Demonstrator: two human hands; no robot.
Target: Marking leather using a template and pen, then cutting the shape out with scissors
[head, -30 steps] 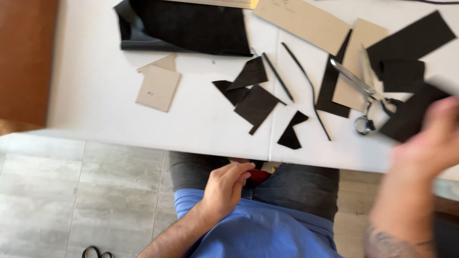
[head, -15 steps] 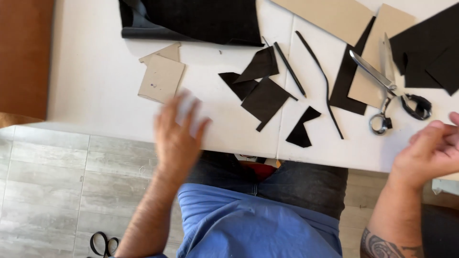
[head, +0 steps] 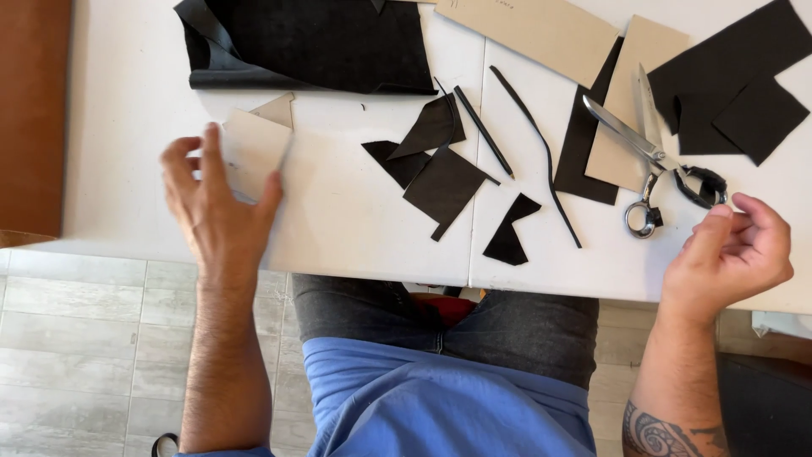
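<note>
My left hand (head: 216,207) lies spread over the white table (head: 355,228), its fingers on the near edge of a small tan cardboard piece (head: 254,148). Beside the table's right front edge, my right hand (head: 732,258) is loosely curled and holds nothing. It sits just right of the silver scissors (head: 655,165), whose handles are nearest it. Black leather scraps (head: 440,173) lie between my hands.
A large folded black leather sheet (head: 321,42) lies at the back. Tan cardboard templates (head: 541,30) and more black pieces (head: 736,80) are at the back right. A thin black strip (head: 541,156) and a black rod (head: 484,131) lie mid-table. Tiled floor is below.
My left hand rose from my lap and reached forward left onto the tan cardboard piece. My right hand dropped from the black pieces to the table edge beside the scissors.
</note>
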